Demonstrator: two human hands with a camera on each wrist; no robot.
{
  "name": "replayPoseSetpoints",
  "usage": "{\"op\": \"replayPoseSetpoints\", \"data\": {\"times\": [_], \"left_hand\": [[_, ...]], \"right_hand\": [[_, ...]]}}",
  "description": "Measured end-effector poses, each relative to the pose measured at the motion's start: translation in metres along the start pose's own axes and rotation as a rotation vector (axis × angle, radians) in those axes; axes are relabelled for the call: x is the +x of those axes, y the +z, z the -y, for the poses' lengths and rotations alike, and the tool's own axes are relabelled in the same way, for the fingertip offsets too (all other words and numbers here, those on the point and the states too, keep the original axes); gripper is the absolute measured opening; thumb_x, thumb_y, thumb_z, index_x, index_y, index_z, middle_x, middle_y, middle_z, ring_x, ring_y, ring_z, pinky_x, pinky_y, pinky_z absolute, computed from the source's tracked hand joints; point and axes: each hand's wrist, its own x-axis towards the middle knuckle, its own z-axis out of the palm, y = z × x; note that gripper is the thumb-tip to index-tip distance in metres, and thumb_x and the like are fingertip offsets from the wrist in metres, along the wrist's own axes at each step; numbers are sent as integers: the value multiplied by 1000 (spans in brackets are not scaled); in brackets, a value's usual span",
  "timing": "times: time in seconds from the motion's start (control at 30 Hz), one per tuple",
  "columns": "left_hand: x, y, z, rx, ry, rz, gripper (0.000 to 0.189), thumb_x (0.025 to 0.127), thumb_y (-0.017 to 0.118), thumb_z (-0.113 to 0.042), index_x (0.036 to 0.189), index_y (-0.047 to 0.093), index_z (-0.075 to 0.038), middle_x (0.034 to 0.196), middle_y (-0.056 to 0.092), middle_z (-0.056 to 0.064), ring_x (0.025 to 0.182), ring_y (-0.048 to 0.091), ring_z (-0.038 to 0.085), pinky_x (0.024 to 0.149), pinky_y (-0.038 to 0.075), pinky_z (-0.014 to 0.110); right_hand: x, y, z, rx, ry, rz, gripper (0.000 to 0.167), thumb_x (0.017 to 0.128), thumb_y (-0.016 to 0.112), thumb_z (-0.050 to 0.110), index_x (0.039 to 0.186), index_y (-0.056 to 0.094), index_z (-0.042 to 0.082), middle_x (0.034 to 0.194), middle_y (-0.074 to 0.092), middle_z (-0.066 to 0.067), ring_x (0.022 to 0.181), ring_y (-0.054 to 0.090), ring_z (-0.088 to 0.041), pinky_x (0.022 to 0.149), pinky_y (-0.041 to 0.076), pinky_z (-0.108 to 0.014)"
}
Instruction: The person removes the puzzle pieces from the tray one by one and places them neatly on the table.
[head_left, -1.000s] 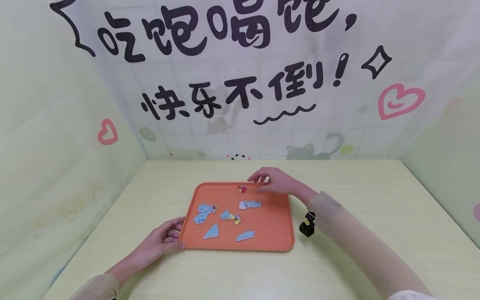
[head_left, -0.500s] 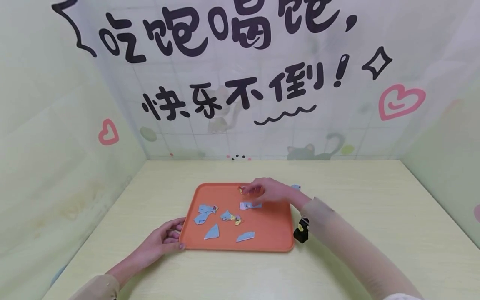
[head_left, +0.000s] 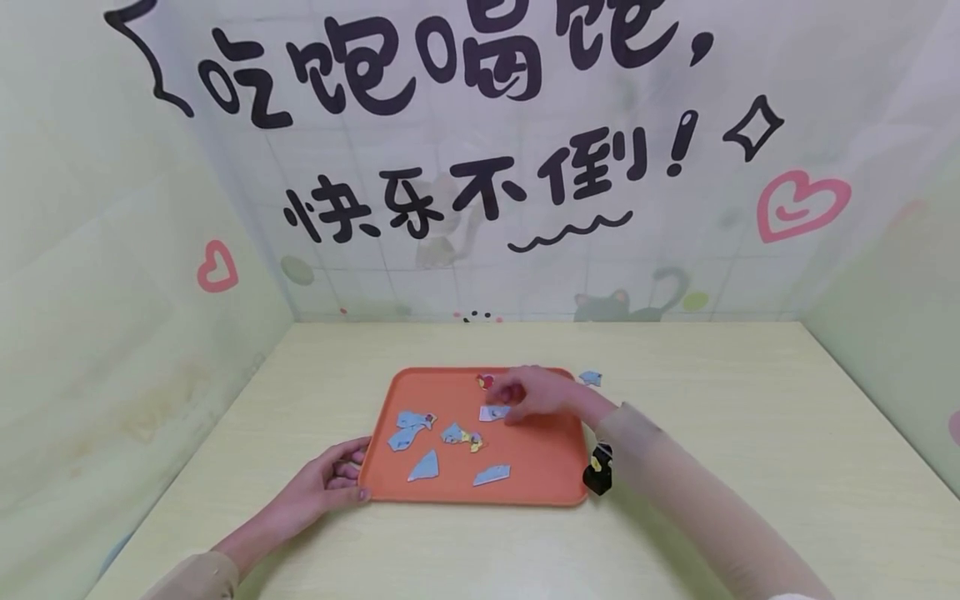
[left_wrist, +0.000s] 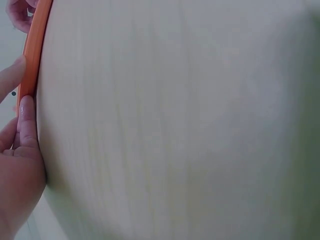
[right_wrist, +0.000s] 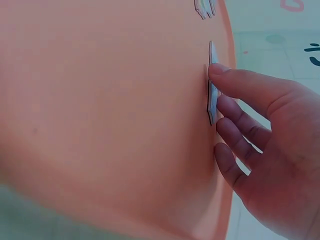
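Observation:
An orange tray (head_left: 540, 462) lies on the table with several flat, irregular puzzle pieces on it, mostly light blue. My left hand (head_left: 322, 482) grips the tray's left side near the front corner; in the left wrist view its thumb and fingers meet the rim. Over the tray's far right part, my right hand (head_left: 542, 392) pinches a pale blue puzzle piece (head_left: 491, 412), partly covered by the fingers. The right wrist view shows the thumb on this puzzle piece (right_wrist: 212, 102), fingers bent on its far side. A small red and yellow piece (head_left: 484, 381) lies just behind.
Another blue piece (head_left: 591, 378) lies on the table (head_left: 712, 400) past the tray's far right corner. Inside the tray are a blue pair (head_left: 408, 427), a blue-yellow piece (head_left: 461, 435), a triangular piece (head_left: 424, 467) and a slanted strip (head_left: 492, 475). A lettered wall stands behind.
My right hand has come from the tray's far edge leftward and nearer, onto the pale blue piece. A blue piece now shows beyond the far right corner. The left hand stays put.

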Motion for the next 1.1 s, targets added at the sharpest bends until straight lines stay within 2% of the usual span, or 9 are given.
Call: {"op": "replayPoseSetpoints", "data": {"times": [0.33,0.5,0.77,1.1], "left_hand": [[0,0,-2,6,1,1,84,83,79,-16,151,33,1,131,46,23,99,53,8,83,51,15],[0,0,-3,3,-8,5,83,84,78,-17,151,33,0,132,45,22,100,53,8,83,51,15],[0,1,-2,-9,-10,6,83,83,78,-15,151,32,1,131,44,23,99,53,8,83,51,15],[-1,1,-3,3,-28,-4,84,83,79,-16,151,32,0,132,45,21,100,53,9,84,51,15]], "right_hand": [[-1,1,7,-55,-8,10,26,87,75,13,113,72,17,96,64,2,89,55,-14,78,50,-23],[0,1,7,-95,-20,8,24,87,74,12,111,73,17,98,66,4,87,56,-12,78,50,-22],[-3,-7,13,-92,-10,-25,23,87,73,9,108,73,17,103,64,2,93,55,-15,82,51,-24],[-11,-25,13,-145,-83,-107,27,87,71,9,114,74,15,107,68,-1,94,57,-15,85,52,-27]]}}
